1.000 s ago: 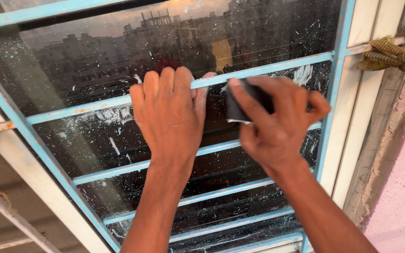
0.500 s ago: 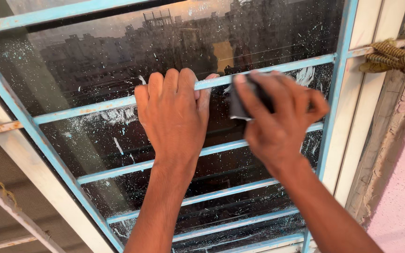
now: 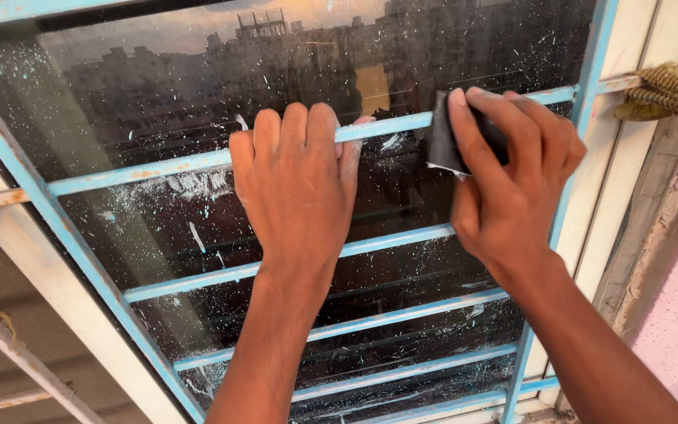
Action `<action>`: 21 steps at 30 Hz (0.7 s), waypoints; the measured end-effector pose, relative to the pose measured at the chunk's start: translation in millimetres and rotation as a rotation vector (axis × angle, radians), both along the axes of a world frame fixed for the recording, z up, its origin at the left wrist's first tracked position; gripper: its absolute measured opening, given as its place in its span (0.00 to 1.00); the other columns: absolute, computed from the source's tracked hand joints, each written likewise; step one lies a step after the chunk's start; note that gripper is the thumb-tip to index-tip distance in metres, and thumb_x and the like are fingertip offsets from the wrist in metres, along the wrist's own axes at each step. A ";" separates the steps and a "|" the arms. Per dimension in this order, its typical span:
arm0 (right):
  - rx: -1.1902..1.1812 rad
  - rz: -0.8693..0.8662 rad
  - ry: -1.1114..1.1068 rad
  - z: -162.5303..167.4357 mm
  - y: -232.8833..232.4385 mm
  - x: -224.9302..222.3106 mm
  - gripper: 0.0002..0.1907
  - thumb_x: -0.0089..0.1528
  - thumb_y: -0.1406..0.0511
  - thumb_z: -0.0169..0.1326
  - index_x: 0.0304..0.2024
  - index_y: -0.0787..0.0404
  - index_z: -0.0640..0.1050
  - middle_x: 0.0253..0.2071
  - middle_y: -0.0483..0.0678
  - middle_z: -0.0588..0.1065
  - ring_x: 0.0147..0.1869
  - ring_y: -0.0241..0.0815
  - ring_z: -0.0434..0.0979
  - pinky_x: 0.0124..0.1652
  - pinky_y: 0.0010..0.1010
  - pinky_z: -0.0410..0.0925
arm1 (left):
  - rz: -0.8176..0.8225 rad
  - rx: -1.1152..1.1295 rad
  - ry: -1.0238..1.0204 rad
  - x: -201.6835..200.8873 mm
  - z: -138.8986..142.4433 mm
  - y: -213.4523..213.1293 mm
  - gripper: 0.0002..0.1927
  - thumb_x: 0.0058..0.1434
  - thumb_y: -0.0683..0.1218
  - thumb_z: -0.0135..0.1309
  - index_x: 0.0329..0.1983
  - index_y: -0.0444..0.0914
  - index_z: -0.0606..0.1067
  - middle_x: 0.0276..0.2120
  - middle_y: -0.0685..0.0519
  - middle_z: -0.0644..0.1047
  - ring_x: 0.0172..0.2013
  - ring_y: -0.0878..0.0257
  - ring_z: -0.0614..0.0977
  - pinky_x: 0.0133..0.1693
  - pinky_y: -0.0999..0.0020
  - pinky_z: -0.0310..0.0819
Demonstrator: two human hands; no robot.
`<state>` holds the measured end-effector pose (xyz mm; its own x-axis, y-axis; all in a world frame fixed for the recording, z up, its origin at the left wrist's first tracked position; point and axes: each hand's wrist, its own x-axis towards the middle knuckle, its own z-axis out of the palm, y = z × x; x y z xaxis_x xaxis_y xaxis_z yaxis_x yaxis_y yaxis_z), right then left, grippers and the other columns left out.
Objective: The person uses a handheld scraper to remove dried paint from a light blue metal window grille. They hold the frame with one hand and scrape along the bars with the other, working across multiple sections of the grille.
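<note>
- Here's the left hand (image 3: 296,188), fingers (image 3: 293,126) hooked over the pale blue painted metal window bar (image 3: 143,167), clenched on it.
- Just right of that grip along the same bar, the right hand (image 3: 508,184) pinches a small dark folded sheet of abrasive paper (image 3: 442,145), pressed against the bar.
- The paper looks thin, light and floppy; a judgement, but it should bend easily round the bar, so thumb on one face and fingers (image 3: 512,118) wrapped over the other seems the sound hold.
- Behind the bar, dark window glass (image 3: 158,86) speckled with pale paint flecks; fragile, best kept off.
- Below the bar, more blue crossbars (image 3: 402,239) run parallel.
- Far right of the bar's end, a frayed brown rope knot (image 3: 668,93) sits on the frame.
</note>
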<state>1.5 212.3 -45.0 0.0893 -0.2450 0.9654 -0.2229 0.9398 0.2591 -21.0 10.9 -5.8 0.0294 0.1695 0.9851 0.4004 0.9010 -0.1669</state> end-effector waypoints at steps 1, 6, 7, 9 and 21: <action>0.000 -0.008 -0.001 -0.1 0.2 0.0 0.31 0.59 0.73 0.54 0.68 0.61 0.76 0.64 0.50 0.71 0.68 0.52 0.66 0.67 0.43 0.53 | 0.018 -0.010 -0.013 -0.3 -0.4 -0.4 0.15 0.62 0.51 0.66 0.33 0.40 0.72 0.28 0.53 0.69 0.33 0.55 0.68 0.39 0.57 0.58; 0.114 0.057 0.036 -0.3 -21.3 -11.4 0.31 0.59 0.73 0.54 0.67 0.64 0.75 0.65 0.53 0.70 0.69 0.54 0.67 0.67 0.45 0.57 | 0.028 -0.027 -0.013 3.1 -2.1 -3.9 0.14 0.62 0.51 0.65 0.36 0.40 0.72 0.31 0.53 0.69 0.36 0.56 0.68 0.41 0.58 0.59; 0.161 0.086 0.036 -0.3 -24.9 -12.4 0.31 0.61 0.73 0.54 0.69 0.64 0.75 0.67 0.53 0.70 0.71 0.53 0.67 0.68 0.45 0.58 | 0.026 -0.028 -0.006 4.5 -2.2 -4.1 0.14 0.62 0.51 0.65 0.37 0.40 0.72 0.32 0.53 0.70 0.37 0.56 0.69 0.42 0.58 0.59; 0.175 0.107 0.019 0.2 -27.6 -11.5 0.31 0.60 0.71 0.54 0.68 0.64 0.74 0.66 0.54 0.70 0.69 0.54 0.67 0.67 0.46 0.59 | 0.026 -0.037 -0.017 6.8 -1.2 -5.4 0.13 0.63 0.50 0.63 0.38 0.40 0.71 0.33 0.53 0.70 0.37 0.56 0.69 0.42 0.58 0.59; 0.138 0.137 0.019 18.4 -15.0 7.5 0.27 0.53 0.79 0.53 0.56 0.72 0.79 0.58 0.59 0.75 0.67 0.61 0.73 0.69 0.53 0.65 | 0.008 -0.098 0.010 8.3 -1.5 -13.5 0.23 0.69 0.62 0.58 0.36 0.39 0.70 0.30 0.51 0.66 0.34 0.55 0.66 0.40 0.57 0.59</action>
